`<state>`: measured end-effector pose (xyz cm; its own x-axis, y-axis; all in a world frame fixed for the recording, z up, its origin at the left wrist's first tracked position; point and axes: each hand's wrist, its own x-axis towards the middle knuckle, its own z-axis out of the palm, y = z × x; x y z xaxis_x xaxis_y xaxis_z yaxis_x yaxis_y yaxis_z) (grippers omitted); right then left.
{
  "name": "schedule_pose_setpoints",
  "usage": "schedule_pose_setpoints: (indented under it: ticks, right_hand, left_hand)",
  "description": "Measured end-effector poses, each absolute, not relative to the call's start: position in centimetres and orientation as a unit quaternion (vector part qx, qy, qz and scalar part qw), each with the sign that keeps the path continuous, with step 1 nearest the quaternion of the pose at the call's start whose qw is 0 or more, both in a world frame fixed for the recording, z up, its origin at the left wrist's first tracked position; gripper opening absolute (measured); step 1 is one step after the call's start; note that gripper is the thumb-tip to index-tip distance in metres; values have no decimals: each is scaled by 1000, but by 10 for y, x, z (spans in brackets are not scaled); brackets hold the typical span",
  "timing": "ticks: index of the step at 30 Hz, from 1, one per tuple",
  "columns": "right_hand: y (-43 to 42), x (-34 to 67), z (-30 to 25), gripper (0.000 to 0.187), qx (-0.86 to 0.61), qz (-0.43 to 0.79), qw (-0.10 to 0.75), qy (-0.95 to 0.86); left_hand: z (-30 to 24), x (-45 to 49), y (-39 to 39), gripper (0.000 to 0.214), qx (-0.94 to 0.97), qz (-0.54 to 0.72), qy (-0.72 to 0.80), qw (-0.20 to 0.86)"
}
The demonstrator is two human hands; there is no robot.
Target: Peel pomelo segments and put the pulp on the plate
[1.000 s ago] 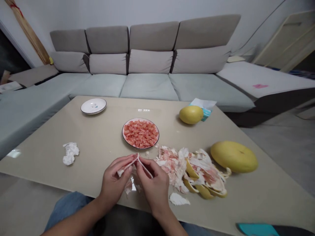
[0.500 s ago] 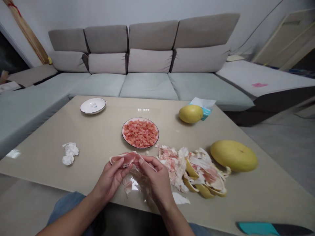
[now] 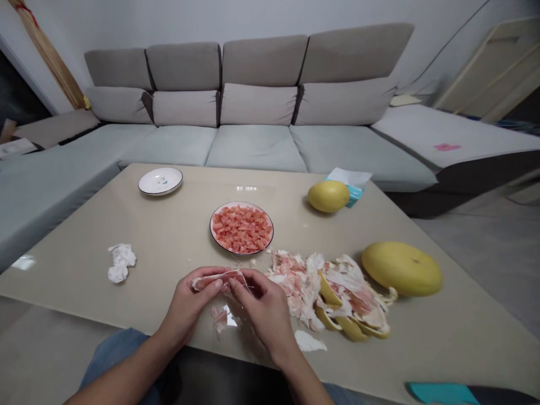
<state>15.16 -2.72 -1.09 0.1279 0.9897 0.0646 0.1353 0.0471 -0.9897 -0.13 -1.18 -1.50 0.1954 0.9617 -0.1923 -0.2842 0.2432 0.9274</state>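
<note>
Between both hands, over the near edge of the table, is a pink pomelo segment (image 3: 207, 280) with whitish membrane along its rim. My left hand (image 3: 189, 302) is closed around its left end, thumb on the near side. My right hand (image 3: 265, 306) pinches the right end, its fingers partly covering the fruit. Just beyond the hands stands a plate (image 3: 214, 242) heaped with pink pomelo pulp (image 3: 242, 229). To the right of my right hand lies a pile of membrane scraps (image 3: 295, 281) and yellow-green rind (image 3: 352, 328). A small membrane piece (image 3: 219, 318) lies on the table between my wrists.
Two whole yellow pomelos (image 3: 401, 269) are on the right; the farther pomelo (image 3: 328, 196) rests against a tissue pack (image 3: 355, 194). A white plate (image 3: 161, 181) and crumpled tissue (image 3: 121, 262) are on the left. A teal-and-black knife (image 3: 442, 392) lies at the near right edge.
Both hands have closed in on the segment, and the fingers now wrap behind it. Less of its pink flesh shows. The things on the table have stayed put.
</note>
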Motion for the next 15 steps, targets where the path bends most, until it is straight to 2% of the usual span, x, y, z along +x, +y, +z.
schedule_pose_setpoints:
  ticks: [5, 10, 15]
  right_hand:
    - [-29, 152, -6, 15, -541, 432, 499, -521]
    - [-28, 160, -6, 16, -534, 486, 472, -506]
    - [-26, 165, -9, 24, -476, 602, 468, -438]
  left_hand:
    - [-17, -2, -10, 25, 436, 453, 460, 627]
    - [-10, -1, -8, 25, 396, 432, 452, 673]
    - [-8, -2, -7, 22, 321, 414, 440, 730]
